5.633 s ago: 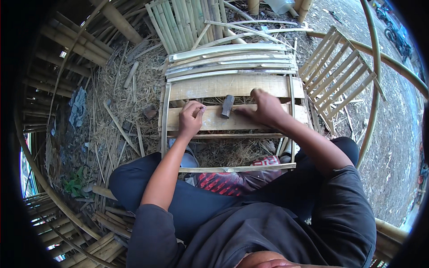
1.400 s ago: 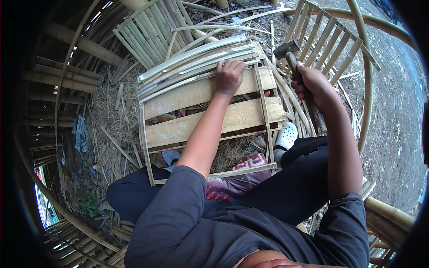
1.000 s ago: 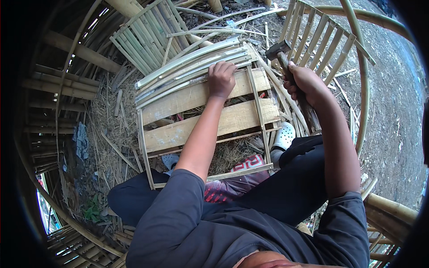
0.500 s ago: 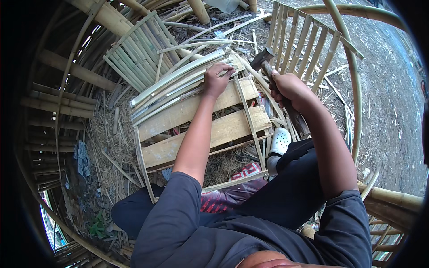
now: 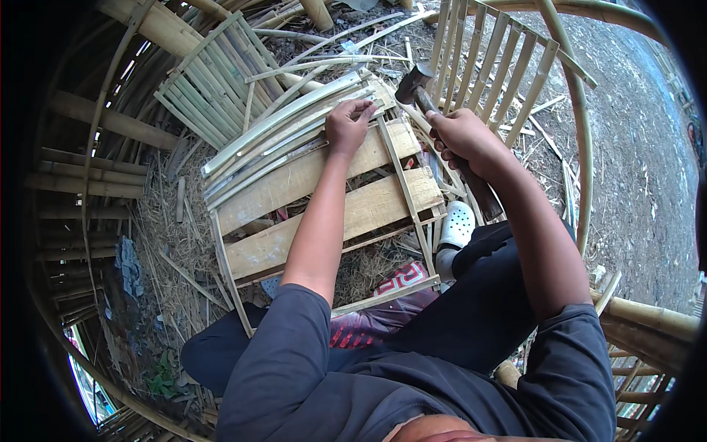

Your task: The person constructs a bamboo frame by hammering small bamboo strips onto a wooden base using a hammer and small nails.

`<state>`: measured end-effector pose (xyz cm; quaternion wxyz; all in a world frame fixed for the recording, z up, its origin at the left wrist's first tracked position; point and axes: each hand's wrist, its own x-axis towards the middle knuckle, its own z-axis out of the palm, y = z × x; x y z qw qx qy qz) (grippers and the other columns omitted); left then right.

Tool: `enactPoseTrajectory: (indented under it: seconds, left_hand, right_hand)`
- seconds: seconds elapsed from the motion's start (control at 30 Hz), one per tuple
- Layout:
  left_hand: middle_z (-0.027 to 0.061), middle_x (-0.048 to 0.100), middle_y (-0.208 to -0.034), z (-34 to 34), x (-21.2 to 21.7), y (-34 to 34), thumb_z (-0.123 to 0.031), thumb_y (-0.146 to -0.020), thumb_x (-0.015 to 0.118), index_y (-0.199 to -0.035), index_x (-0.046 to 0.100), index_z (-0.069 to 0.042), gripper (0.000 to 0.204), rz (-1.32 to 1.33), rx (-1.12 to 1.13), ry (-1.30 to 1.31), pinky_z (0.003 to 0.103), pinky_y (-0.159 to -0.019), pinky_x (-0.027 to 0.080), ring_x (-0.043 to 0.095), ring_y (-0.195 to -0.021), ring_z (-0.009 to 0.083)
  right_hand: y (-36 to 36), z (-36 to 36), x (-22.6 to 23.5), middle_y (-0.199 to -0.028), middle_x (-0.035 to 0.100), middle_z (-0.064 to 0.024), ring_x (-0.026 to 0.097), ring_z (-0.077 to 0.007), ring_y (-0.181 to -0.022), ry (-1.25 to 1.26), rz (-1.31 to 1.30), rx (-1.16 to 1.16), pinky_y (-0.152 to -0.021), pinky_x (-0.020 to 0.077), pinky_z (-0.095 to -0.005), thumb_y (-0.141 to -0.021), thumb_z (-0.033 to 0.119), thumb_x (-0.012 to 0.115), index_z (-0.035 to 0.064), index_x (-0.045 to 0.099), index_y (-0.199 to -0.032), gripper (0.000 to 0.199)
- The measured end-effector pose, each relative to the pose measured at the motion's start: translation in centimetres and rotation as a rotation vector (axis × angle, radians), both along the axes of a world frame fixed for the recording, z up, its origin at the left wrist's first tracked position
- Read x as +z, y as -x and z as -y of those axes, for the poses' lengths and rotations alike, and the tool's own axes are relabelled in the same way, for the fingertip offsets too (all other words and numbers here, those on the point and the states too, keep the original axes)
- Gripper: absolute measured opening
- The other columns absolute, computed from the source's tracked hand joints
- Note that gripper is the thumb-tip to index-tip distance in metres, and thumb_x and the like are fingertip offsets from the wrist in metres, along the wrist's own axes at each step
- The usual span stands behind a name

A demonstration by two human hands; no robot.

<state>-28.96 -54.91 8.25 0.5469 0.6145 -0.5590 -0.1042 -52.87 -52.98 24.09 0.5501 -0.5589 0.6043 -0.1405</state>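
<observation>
Opening between near plank (image 5: pixel 387 199) and front strip (image 5: pixel 387 297) passable (straw (image 5: pixel 368 264) below); left forearm (image 5: pixel 317 239) bars its left part; hammer (image 5: pixel 414 83) obstructs near right strip's (image 5: pixel 401 177) far end

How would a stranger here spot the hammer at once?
Find the wooden frame in the middle. Just off its far right corner, the right hand grips the hammer. Its dark, blocky end sets it apart from the pale slats nearby.
</observation>
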Motion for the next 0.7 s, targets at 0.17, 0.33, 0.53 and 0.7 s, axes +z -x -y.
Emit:
enactPoseTrajectory:
  seconds: [0.17, 0.33, 0.53, 0.7]
  left_hand:
    - [0.0106, 0.077, -0.088, -0.3, 1.0, 0.8, -0.021, -0.083, 0.084, -0.093, 0.079, -0.006, 0.019, 0.084, 0.052, -0.002, 0.032, -0.069, 0.058, 0.075, -0.075, 0.0211]
    - [0.0099, 0.077, -0.094, -0.3, 0.5, 0.2, -0.024, -0.084, 0.083, -0.097, 0.079, -0.008, 0.021, 0.083, 0.027, -0.012, 0.032, -0.073, 0.058, 0.076, -0.081, 0.0203]
    - [0.0077, 0.078, -0.096, 0.1, -0.2, -0.3, -0.023, -0.083, 0.084, -0.095, 0.081, -0.01, 0.018, 0.147, 0.01, 0.077, 0.033, -0.082, 0.057, 0.073, -0.095, 0.0208]
    - [0.004, 0.076, -0.095, 0.2, 0.4, -0.1, -0.02, -0.078, 0.086, -0.088, 0.08, -0.011, 0.015, 0.317, 0.001, 0.128, 0.035, -0.09, 0.054, 0.067, -0.103, 0.0228]
  right_hand:
    - [-0.3, 0.4, -1.1, -0.063, 0.052, -0.0007, 0.05, -0.0117, -0.05, -0.035, 0.032, -0.012, -0.046, 0.0422, -0.0315, -0.105, 0.037, 0.055, -0.0001, 0.061, -0.081, 0.044]
    - [-0.8, 0.4, -1.4, -0.062, 0.053, -0.0019, 0.05, -0.013, -0.048, -0.006, -0.01, 0.008, -0.045, 0.0416, -0.0319, -0.105, 0.036, 0.055, -0.0002, 0.059, -0.077, 0.046]
    - [-1.1, 1.0, -1.8, -0.065, 0.059, -0.0085, 0.059, -0.018, -0.052, 0.072, -0.093, 0.098, -0.049, 0.0474, -0.0356, -0.099, 0.036, 0.061, -0.006, 0.062, -0.08, 0.047]
    - [-1.7, 1.8, -3.3, -0.07, 0.066, -0.0145, 0.067, -0.024, -0.059, 0.211, -0.106, 0.132, -0.054, 0.0532, -0.0398, -0.095, 0.037, 0.067, -0.0115, 0.065, -0.084, 0.05]
